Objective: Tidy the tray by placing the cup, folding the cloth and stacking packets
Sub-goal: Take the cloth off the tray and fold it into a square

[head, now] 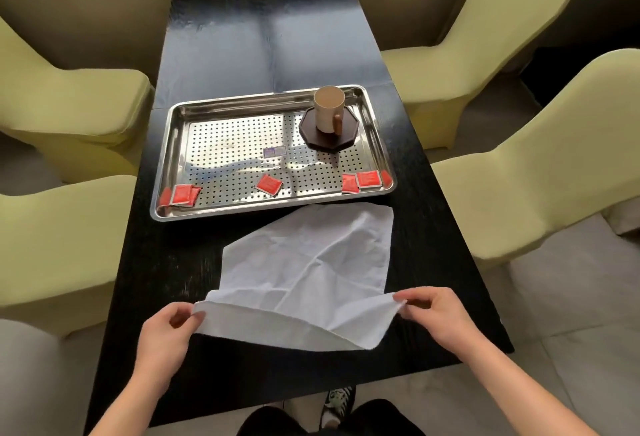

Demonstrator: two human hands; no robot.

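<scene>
A white cloth lies on the black table in front of the steel tray, its near edge lifted. My left hand pinches the cloth's near left corner. My right hand pinches its near right corner. A beige cup with a brown handle stands on a dark octagonal coaster in the tray's far right corner. Red packets lie along the tray's near edge: a pair at the left, one in the middle, a pair at the right.
The black table stretches away behind the tray. Yellow-green armchairs flank it on both sides, with more chairs at the right. My legs and a shoe show below the table's near edge.
</scene>
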